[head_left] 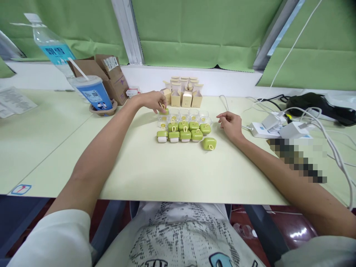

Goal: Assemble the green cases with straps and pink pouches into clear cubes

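Observation:
My left hand [155,102] reaches to the back left of the group, fingers pinched on the yellow loop of a green case [164,111]. Beside it stand rows of clear plastic cups [184,112]. In front of them are rows of small green cases with yellow loops [185,135]; some in the nearest row have white lower parts. One green case [209,143] sits apart at the right front. To the right of the cups, my right hand [231,125] rests on the table with its fingers curled near one another, holding nothing visible.
Small open cardboard boxes [187,99] stand behind the cups. At left are a blue cup [96,96] in a holder, a large bottle [54,48] and a brown carton [111,79]. Power strips [264,130] and white cables lie at right.

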The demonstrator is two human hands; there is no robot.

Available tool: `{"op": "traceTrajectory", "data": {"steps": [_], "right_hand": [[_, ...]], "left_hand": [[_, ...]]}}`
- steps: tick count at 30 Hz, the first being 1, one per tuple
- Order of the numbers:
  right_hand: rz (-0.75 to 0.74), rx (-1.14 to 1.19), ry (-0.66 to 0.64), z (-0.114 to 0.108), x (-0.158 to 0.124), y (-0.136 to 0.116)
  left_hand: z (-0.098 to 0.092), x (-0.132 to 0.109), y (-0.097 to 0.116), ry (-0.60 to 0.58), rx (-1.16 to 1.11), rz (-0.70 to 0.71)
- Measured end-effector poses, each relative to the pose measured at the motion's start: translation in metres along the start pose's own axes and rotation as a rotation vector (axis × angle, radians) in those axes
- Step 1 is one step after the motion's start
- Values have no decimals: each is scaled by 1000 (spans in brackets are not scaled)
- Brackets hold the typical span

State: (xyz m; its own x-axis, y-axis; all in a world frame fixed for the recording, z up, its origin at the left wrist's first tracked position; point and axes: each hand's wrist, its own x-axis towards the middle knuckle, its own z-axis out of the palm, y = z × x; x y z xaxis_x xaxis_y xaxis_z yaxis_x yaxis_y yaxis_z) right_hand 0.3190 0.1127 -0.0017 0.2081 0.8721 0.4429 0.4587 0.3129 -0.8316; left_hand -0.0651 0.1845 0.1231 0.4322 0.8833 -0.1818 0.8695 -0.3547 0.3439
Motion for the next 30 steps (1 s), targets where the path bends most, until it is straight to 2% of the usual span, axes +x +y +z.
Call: {"op": "traceTrajectory", "data": {"steps": [12,18,24,30], "right_hand": [[-17,-13,-17,0,-1,0],[-26,-20,-20,0,0,1],[-38,-39,-27,0,1,4],[-89,-91,-51,1,1,4]], "left_hand": [[7,14,-14,110,168,110],[2,14,-18,71,0,106],[8,13,-25,101,-140,106],[11,13,-26,93,-185,105]]}}
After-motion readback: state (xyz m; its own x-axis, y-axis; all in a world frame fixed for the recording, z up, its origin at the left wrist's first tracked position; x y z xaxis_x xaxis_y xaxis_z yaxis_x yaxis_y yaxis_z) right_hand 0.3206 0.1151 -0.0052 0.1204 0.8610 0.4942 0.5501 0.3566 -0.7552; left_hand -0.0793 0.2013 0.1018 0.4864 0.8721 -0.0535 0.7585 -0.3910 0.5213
